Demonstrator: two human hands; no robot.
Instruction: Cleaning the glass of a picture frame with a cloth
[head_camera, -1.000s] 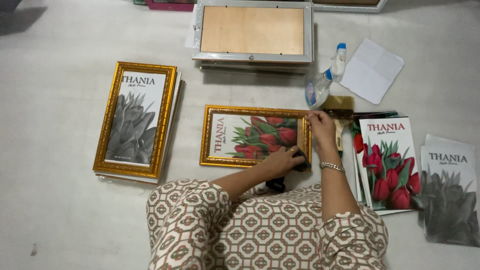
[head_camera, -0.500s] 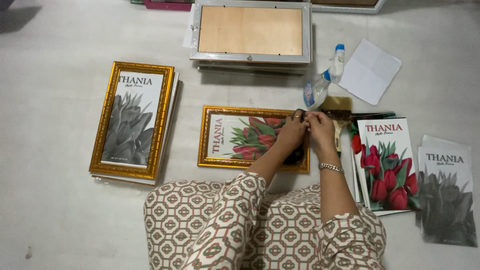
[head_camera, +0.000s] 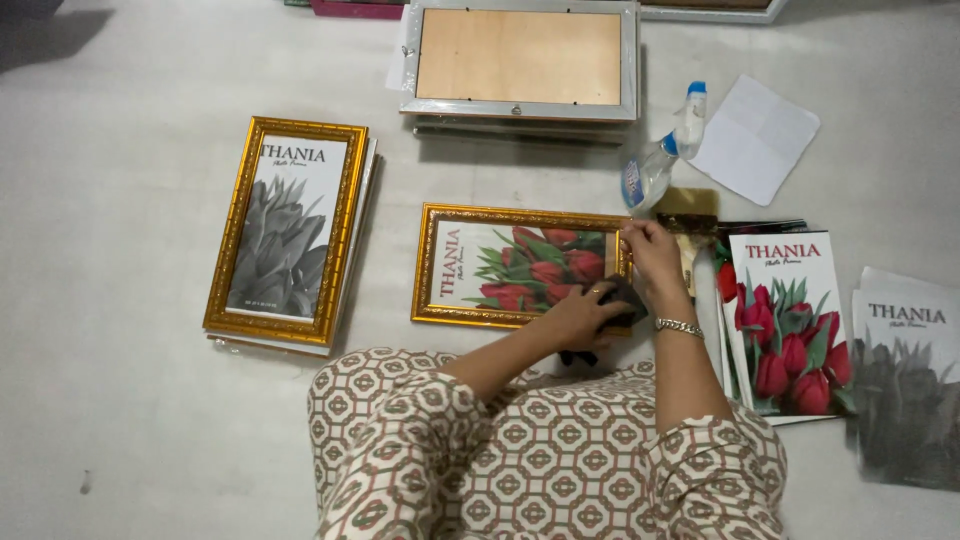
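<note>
Soft, even overhead light, faint shadows beside the frames, sharp focus, dim top-left corner.

A rectangular gold-coloured ornate picture frame (head_camera: 520, 266) holding a red tulip print is lying flat and lengthwise on the pale floor, while a dark cloth (head_camera: 618, 300) is resting bunched on its lower right corner.
</note>
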